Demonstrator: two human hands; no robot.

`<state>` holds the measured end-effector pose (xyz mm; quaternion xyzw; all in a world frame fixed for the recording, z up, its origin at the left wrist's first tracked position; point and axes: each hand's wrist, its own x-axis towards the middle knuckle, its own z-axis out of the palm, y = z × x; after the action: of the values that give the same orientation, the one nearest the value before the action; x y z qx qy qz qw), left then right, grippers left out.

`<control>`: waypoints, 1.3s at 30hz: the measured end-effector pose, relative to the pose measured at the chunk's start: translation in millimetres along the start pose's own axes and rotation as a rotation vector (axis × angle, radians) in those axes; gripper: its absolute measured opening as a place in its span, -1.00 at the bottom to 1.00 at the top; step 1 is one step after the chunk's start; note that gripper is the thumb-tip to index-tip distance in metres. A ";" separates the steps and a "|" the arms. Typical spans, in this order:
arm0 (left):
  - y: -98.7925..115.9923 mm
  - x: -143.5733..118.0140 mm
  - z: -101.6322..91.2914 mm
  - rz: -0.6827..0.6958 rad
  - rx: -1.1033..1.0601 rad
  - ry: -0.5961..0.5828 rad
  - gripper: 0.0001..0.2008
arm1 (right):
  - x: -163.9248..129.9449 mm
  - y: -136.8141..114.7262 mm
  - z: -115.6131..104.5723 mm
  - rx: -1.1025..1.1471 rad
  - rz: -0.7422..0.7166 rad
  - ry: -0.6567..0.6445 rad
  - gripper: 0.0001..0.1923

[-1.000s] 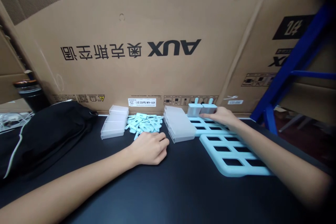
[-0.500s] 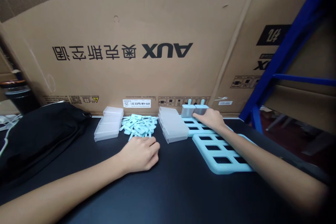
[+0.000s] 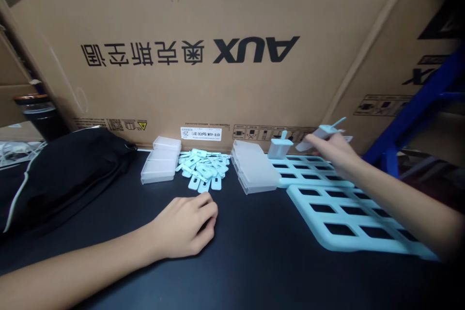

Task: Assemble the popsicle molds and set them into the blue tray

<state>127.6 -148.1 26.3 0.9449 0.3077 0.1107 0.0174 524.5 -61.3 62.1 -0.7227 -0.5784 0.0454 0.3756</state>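
Observation:
My right hand (image 3: 336, 147) is closed on a popsicle mold (image 3: 315, 136), a translucent cup with a pale blue stick lid, held tilted above the far blue rack (image 3: 301, 167). Another popsicle mold (image 3: 279, 147) stands upright in that rack's back left slot, its stick pointing up. My left hand (image 3: 189, 225) rests on the black table, fingers curled in, and nothing shows in it. Just beyond it lies a pile of pale blue stick lids (image 3: 204, 168). Translucent mold cups (image 3: 254, 167) are stacked on their sides between the pile and the rack.
A second blue rack (image 3: 323, 237) lies nearer on the right. More clear cups (image 3: 159, 169) lie left of the pile. A black cloth bag (image 3: 72, 174) and a dark tumbler (image 3: 41, 118) are at the left. A large cardboard box (image 3: 189, 92) stands behind; a blue metal frame (image 3: 414, 116) rises at right.
My right hand has lifted one mold from beside the other and moved it right, tilting it. My left hand has drawn back slightly from the lid pile. The view has shifted.

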 end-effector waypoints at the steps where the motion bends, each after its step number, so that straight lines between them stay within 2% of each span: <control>1: 0.4 1.3 -0.6 -0.004 0.008 -0.012 -0.89 | -0.5 -9.7 -4.5 0.084 -0.008 0.007 -0.74; 4: 1.5 4.6 -2.2 -0.016 0.018 -0.028 -0.90 | -3.6 -52.4 -16.0 0.271 -0.038 -0.057 -0.88; 6: 1.8 5.4 -3.2 -0.019 0.020 -0.027 -0.91 | -5.1 -89.7 -17.8 0.167 -0.121 -0.183 -0.88; 8: 1.6 4.9 -4.0 -0.021 0.022 -0.031 -0.92 | -6.2 -130.0 -12.4 -0.065 -0.232 -0.309 -0.85; 11: -0.4 2.6 -5.2 -0.039 0.024 -0.031 -0.91 | -9.3 -183.6 5.5 -0.447 -0.344 -0.401 -0.60; 14: -4.1 -0.1 -6.2 -0.075 0.018 -0.024 -0.90 | -14.7 -213.4 21.5 -0.691 -0.321 -0.536 -0.23; 16: -6.9 -1.1 -6.4 -0.110 0.008 -0.014 -0.90 | -18.2 -219.4 24.8 -0.723 -0.280 -0.610 -0.12; 19: -10.0 -0.2 -6.2 -0.165 -0.006 0.000 -0.89 | -22.1 -219.5 22.5 -0.701 -0.253 -0.633 -0.20; 22: -10.5 1.7 -6.2 -0.182 -0.005 -0.007 -0.89 | -25.6 -221.4 26.4 -0.732 -0.348 -0.583 -0.32; 24: -9.8 2.4 -6.3 -0.182 0.000 -0.011 -0.89 | -28.2 -224.8 36.1 -0.765 -0.440 -0.564 -0.32; 26: -9.1 2.4 -6.3 -0.180 0.008 -0.009 -0.89 | -30.2 -227.7 47.7 -0.768 -0.491 -0.561 -0.22; 29: -8.9 2.1 -5.6 -0.172 0.027 -0.001 -0.89 | -31.0 -228.1 59.6 -0.741 -0.486 -0.556 -0.03; 30: -9.1 2.2 -5.3 -0.168 0.033 -0.002 -0.89 | -30.7 -227.1 61.4 -0.729 -0.479 -0.565 -0.04; 32: -9.4 2.5 -4.7 -0.157 0.046 -0.007 -0.89 | -29.4 -224.3 63.3 -0.695 -0.490 -0.596 -0.19; 35: -9.5 3.0 -4.1 -0.143 0.070 -0.013 -0.88 | -28.7 -222.3 69.1 -0.571 -0.636 -0.632 -0.34; 39: -8.9 3.1 -3.9 -0.130 0.106 -0.011 -0.87 | -36.0 -232.9 91.4 -0.315 -0.930 -0.631 -0.37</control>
<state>124.1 -139.2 29.8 0.9232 0.3735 0.0875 -0.0240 280.3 -36.5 122.3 -0.3913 -0.9187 0.0022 0.0533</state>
